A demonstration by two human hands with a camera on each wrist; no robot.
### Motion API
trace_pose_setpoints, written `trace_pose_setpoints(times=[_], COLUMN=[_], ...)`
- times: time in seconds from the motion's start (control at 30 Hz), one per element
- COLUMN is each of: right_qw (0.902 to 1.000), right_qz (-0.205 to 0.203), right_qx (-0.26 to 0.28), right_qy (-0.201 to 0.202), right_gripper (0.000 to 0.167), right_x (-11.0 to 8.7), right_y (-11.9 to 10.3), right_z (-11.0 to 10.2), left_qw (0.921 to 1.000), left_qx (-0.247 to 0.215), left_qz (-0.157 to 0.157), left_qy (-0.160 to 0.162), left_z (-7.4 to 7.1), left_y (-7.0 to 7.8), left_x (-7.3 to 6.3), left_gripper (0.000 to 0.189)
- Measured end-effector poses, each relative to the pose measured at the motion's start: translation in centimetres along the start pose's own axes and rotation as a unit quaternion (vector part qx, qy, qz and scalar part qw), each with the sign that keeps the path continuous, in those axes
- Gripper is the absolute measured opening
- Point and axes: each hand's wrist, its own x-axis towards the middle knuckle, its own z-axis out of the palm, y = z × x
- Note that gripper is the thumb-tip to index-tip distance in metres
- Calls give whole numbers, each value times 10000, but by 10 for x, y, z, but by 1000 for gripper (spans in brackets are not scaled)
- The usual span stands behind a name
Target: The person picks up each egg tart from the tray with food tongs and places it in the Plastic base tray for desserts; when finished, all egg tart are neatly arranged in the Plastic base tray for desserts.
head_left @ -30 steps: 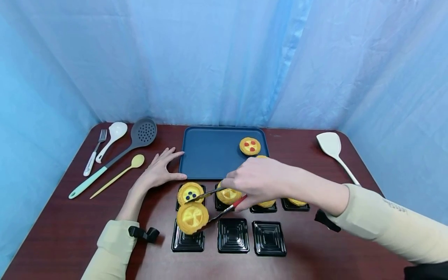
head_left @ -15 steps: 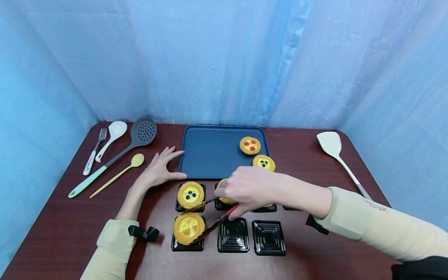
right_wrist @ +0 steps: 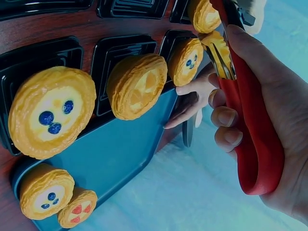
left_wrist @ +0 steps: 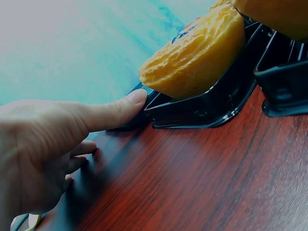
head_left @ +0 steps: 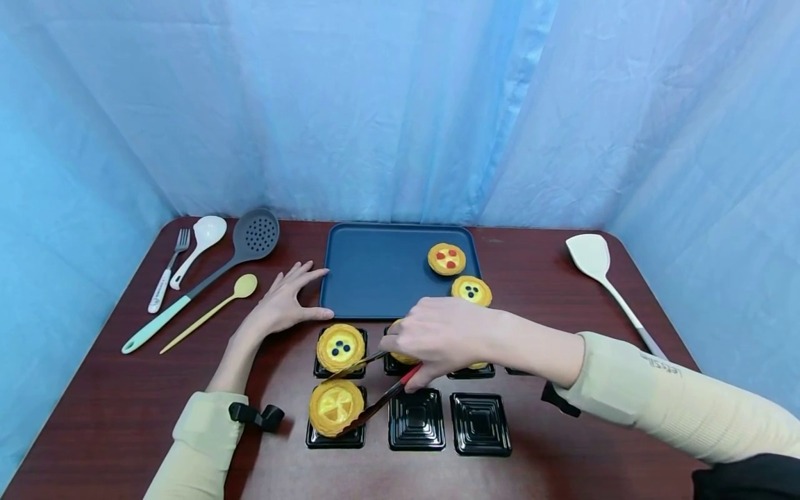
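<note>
My right hand (head_left: 440,337) grips a pair of red-handled tongs (right_wrist: 262,163). Their arms lie on either side of an egg tart with yellow fruit pieces (head_left: 335,408), which sits at the front left black box (head_left: 319,443); whether they still pinch it, I cannot tell. Just behind is a tart with blueberries (head_left: 340,349) in another black box. My left hand (head_left: 284,305) has its fingers stretched out, fingertips and thumb against the left edge of the dark blue tray (head_left: 381,271). My right hand partly hides another fruit tart (right_wrist: 139,86).
Strawberry (head_left: 446,259) and blueberry (head_left: 471,291) tarts sit on the tray's right side. Two black boxes (head_left: 417,420) (head_left: 481,425) without tarts stand in front. A slotted skimmer (head_left: 257,236), yellow spoon (head_left: 245,286), white ladle (head_left: 209,232) and fork (head_left: 181,243) lie left; a white spatula (head_left: 589,255) lies right.
My right hand has moved the fruit tart slightly left and down onto the front left box, and the tongs' arms have spread a little. The left hand has stayed still.
</note>
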Motion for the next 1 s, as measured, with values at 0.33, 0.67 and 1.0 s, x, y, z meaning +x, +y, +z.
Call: trace_pose_setpoints(times=[0.33,0.67,1.0], right_qw=[10000,9999,9999], right_qz=[2,44,64], right_qx=[-4,-9,-43], right_qy=[-16,-108,-110], right_gripper=[52,52,53], right_x=[3,5,5], right_y=[-1,-1,-1], right_z=[0,0,1], left_qw=[10000,10000,9999], left_qx=[-13,-44,-93], left_qz=[40,25,62], left_qy=[55,30,50], left_z=[1,1,1], left_y=[1,0,0], left_x=[0,0,0], left_gripper=[89,90,89])
